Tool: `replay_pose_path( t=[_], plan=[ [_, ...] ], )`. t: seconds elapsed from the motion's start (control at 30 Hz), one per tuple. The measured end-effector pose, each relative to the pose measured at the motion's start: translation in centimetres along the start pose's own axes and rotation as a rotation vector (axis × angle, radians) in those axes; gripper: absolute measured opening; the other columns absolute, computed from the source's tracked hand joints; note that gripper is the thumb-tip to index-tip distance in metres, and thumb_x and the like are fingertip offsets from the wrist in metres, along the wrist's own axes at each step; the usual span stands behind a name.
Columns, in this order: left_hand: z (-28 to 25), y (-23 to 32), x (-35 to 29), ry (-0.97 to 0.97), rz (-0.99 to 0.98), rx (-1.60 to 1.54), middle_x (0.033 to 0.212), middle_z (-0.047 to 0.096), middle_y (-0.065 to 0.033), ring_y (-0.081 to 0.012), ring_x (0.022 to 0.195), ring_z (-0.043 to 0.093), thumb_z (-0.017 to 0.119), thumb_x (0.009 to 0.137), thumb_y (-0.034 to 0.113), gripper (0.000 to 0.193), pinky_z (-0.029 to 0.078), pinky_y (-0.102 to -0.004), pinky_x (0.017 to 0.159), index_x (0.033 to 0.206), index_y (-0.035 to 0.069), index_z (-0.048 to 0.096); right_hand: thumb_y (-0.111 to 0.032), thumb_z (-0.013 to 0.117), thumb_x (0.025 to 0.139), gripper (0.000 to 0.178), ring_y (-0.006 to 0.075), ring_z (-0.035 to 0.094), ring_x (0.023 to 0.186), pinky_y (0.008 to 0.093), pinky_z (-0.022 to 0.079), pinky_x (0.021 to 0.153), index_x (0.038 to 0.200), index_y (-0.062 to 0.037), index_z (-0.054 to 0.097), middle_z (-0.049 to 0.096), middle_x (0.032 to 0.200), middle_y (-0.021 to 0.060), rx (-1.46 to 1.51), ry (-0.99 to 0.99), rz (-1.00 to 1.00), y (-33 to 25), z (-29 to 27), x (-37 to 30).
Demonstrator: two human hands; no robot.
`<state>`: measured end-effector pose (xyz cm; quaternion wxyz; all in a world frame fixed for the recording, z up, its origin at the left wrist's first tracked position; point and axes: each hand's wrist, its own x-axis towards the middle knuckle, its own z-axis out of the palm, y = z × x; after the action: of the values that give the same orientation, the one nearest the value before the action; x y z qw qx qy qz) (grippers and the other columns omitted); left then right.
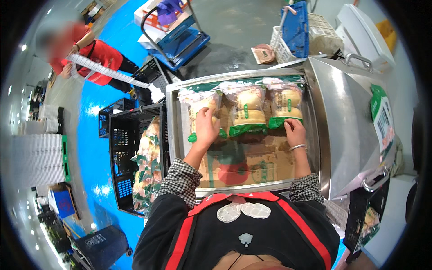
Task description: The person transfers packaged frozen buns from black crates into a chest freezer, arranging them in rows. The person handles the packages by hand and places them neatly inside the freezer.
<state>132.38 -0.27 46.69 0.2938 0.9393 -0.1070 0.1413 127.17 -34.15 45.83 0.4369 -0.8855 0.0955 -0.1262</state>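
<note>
Just left of the metal-framed tray (238, 188) stood a black crate (123, 164). At the tray's far left lay the left bag (192, 110), a clear pack of pale round buns with a green end. The person's left forearm, in a checked sleeve (180, 182), slanted up and rightward over the tray's near left edge. The left hand (207, 127) was back upward over that bag's right side, its fingers slightly bent and pointing toward the tray's far edge; whether they gripped it could not be told. The middle bag (247, 110) lay at the tray's far middle. The right bag (286, 101) lay at its far right. There the right hand (295, 133), below it a bangle (297, 147), rose nearly straight, fingers curled in at the bag's green end; whether they pinched it could not be told. Right of the tray stood a metal lid (339, 130).
</note>
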Motion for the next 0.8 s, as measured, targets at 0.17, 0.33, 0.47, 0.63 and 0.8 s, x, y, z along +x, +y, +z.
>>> replay_pose_path(
  t=[0.17,0.33,0.47,0.63,0.8],
  plan=[
    [-0.1,-5.1,-0.3,0.235,-0.243,0.083,0.108,0.051,-0.0222,-0.0397,0.104,0.049,0.070,0.074,0.015,0.050,0.039,-0.0452,0.092,0.116,-0.002,0.049,-0.009,0.063,0.082,0.012,0.0173,0.062,0.073,0.0291,0.049,0.068,0.092,-0.0028,0.066,0.063,0.087,0.0085,0.197,-0.105,0.023,-3.6,3.7,1.4],
    [1.3,-11.7,-2.9,0.061,-0.699,-0.205,0.105,0.055,-0.0241,-0.0335,0.095,0.056,0.071,0.078,0.038,0.069,0.047,-0.0404,0.083,0.122,-0.008,0.045,-0.013,0.066,0.082,0.032,0.0186,0.059,0.092,0.0289,0.049,0.079,0.111,-0.0026,0.059,0.059,0.108,0.0113,0.538,-0.481,0.000,-7.7,14.0,0.1],
    [2.1,-11.4,-4.1,0.080,-0.712,-0.274,0.101,0.058,-0.0211,-0.0274,0.086,0.059,0.071,0.078,0.039,0.071,0.049,-0.0356,0.075,0.123,-0.009,0.045,-0.020,0.073,0.078,0.067,0.0244,0.052,0.110,0.0336,0.045,0.091,0.130,0.0047,0.039,0.050,0.122,0.0167,0.363,-0.484,0.069,-7.5,23.2,-0.9],
    [2.1,-10.3,-4.1,0.038,-0.709,-0.237,0.104,0.056,-0.0251,-0.0360,0.096,0.055,0.069,0.081,0.039,0.065,0.044,-0.0405,0.085,0.120,-0.009,0.047,-0.013,0.077,0.073,0.087,0.0241,0.052,0.111,0.0347,0.044,0.093,0.137,0.0063,0.021,0.049,0.125,0.0180,0.409,-0.437,0.088,-5.3,28.3,-1.5],
    [2.2,-10.0,-4.4,0.067,-0.665,-0.318,0.107,0.057,-0.0265,-0.0367,0.101,0.055,0.066,0.084,0.035,0.057,0.044,-0.0409,0.088,0.117,-0.009,0.049,-0.014,0.077,0.072,0.086,0.0221,0.053,0.110,0.0330,0.045,0.092,0.137,0.0044,0.023,0.052,0.122,0.0174,0.663,-0.526,0.225,-6.1,27.7,-1.5]
  ],
)
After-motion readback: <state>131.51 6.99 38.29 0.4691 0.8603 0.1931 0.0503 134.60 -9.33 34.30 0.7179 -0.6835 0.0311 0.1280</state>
